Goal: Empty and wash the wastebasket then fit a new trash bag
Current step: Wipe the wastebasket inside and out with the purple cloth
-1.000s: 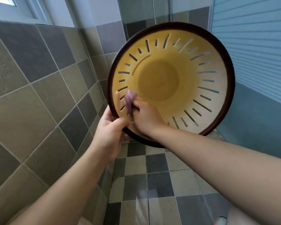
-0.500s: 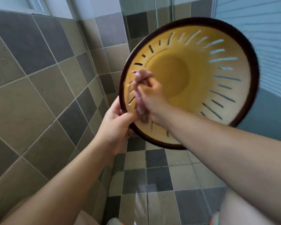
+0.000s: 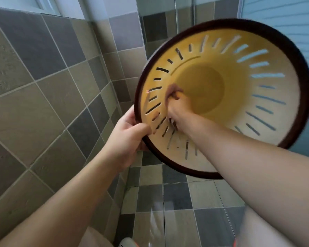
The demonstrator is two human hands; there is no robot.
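A round yellow wastebasket (image 3: 239, 111) with a dark brown rim and slotted walls is held up in the air, its open mouth turned toward me. My left hand (image 3: 127, 138) grips its lower left rim, thumb inside. My right hand (image 3: 178, 104) reaches deep inside and holds a small purplish cloth (image 3: 171, 90) against the left inner wall near the bottom. The basket is empty inside; its outside is hidden.
A tiled wall (image 3: 43, 86) of grey and beige squares runs close on the left. The tiled floor (image 3: 177, 202) lies below. A glass partition (image 3: 159, 24) stands behind the basket, and a pale blue slatted panel (image 3: 284, 18) is at the right. My shoes show at the bottom edge.
My right hand with the cloth has moved from the rim deeper into the basket along the left wall. The basket has shifted right and tilted more toward me.
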